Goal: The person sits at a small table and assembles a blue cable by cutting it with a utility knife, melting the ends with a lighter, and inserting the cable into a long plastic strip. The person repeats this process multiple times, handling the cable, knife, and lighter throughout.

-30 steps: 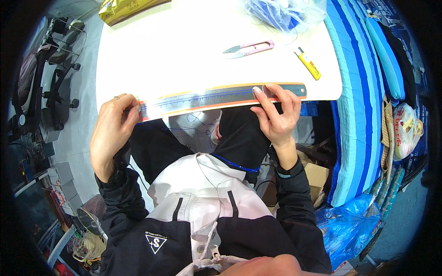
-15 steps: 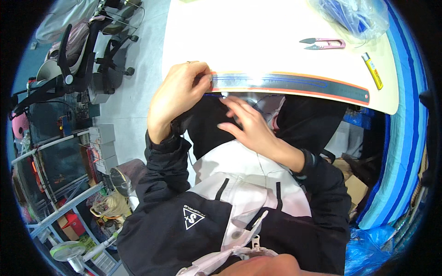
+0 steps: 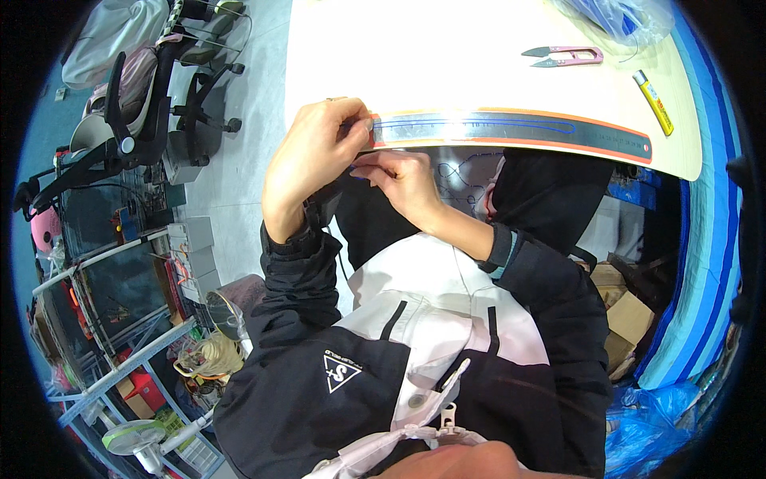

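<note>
A long metal ruler with orange borders lies along the near edge of the white table. A loop of blue thread stretches along its face toward the left end. My left hand is closed in a pinch at that end, on the thread beside the ruler's tip. Just below the table edge my right hand is closed too, thumb and fingertips pressed together close to the left hand; a bit of blue thread shows by its fingertips. More loose blue thread hangs in loops over my lap.
Pink-handled thread snips and a yellow tube lie toward the table's right side. A clear plastic bag is at the far right. Blue striped cloth runs along the right. An office chair stands to the left.
My right hand has moved left and up toward the left hand, and its spread fingers have closed into a pinch. My left hand keeps its place at the ruler's end.
</note>
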`<state>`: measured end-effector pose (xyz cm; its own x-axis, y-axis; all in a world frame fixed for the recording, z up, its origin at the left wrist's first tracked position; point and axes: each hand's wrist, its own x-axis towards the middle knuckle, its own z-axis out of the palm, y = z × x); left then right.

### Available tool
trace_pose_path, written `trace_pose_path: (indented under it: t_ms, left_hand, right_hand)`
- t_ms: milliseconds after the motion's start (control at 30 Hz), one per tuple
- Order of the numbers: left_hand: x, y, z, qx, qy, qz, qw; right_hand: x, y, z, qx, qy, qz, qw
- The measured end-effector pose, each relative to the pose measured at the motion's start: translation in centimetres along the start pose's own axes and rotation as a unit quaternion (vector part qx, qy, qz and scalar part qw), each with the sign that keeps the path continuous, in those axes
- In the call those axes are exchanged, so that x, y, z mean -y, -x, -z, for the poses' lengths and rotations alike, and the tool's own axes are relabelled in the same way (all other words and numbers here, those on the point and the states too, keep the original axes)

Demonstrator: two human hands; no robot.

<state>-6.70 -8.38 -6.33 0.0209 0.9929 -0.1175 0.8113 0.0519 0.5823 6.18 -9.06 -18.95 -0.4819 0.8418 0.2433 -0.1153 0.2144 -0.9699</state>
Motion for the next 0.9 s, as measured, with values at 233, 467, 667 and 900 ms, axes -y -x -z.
trace_pose_path:
  t_ms: [233,467,667,900]
  left_hand:
    - [-0.6,0.0,-0.1,-0.011,0.030,0.025,0.999]
    - [-0.9,0.1,0.0,-0.007,0.043,0.040,0.998]
    - [-0.6,0.1,0.0,-0.014,0.038,0.027,0.999]
    - [-0.8,0.2,0.0,-0.020,0.039,0.026,0.999]
  right_hand:
    - [0.7,0.9,0.5,-0.002,0.029,0.034,0.999]
    - [0.5,1.2,0.1,0.027,0.057,0.078,0.995]
    - [0.7,1.3,0.0,0.025,0.059,0.109,0.992]
    - [2.3,1.8,1.3,0.063,0.160,0.026,0.985]
